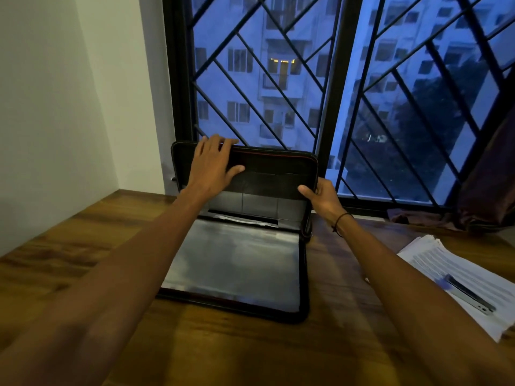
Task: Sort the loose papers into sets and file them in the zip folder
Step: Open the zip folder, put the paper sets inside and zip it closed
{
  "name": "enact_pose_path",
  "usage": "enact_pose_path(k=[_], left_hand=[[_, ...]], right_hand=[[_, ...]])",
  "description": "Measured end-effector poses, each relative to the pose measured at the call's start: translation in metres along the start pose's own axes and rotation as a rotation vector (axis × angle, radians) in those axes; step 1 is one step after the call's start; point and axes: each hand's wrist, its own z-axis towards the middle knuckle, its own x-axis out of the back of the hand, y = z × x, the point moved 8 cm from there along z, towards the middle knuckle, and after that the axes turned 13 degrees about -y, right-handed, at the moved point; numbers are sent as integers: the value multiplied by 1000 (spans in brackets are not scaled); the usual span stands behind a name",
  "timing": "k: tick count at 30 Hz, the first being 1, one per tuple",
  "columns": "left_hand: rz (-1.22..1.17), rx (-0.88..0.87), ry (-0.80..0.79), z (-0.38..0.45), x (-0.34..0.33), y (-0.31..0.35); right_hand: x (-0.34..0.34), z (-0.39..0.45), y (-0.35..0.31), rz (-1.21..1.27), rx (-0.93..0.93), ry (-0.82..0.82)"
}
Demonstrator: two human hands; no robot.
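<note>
Both arms are out over the wooden desk (83,218) and the black zip folder (245,218) sits open in the middle of it, base flat on the wood, lid standing up against the grilled window (278,79). The left hand (213,165) lies spread on the inside of the lid near its top edge, fingers straight and hooked just over the rim, thumb out to the side. The right hand (323,197) pinches the lid's right edge lower down, thumb on the inner face, fingers wrapped behind. So this looks like the folder-handling step, the lid being held up; whether it's on its way open or shut, I can't tell. Off to the right, well apart from the folder, lies the stack of loose papers (457,274), fanned slightly, with a phone (471,298) resting on top as a weight. Count it up: one folder, one paper stack, one phone, two hands, and a clear plastic sleeve (237,260) on the folder's base with a white sheet edge peeking at the hinge. Next, I'd say, the phone needs lifting off and the stack brought over for sorting, with the lid left propped.
</note>
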Motion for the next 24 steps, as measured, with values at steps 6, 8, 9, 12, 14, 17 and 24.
enact_pose_path(k=[6,8,9,12,14,17,24], left_hand=[[-268,335,-146,-78,-43,-81],[-350,397,-405,-103,-81,-86],[-420,440,-518,-116,-97,-84],[-580,520,-596,-139,-128,-95],[-614,476,-559,-141,-139,-113],[-565,369,-584,-140,-104,-97],[-298,520,-729,-156,-85,-84]], right_hand=[[17,6,25,17,-26,33],[16,4,23,36,-37,39],[15,3,21,42,-46,44],[11,4,22,78,-63,45],[13,8,34,116,-97,55],[19,18,69,157,-232,110],[-10,17,69,-131,-519,110]])
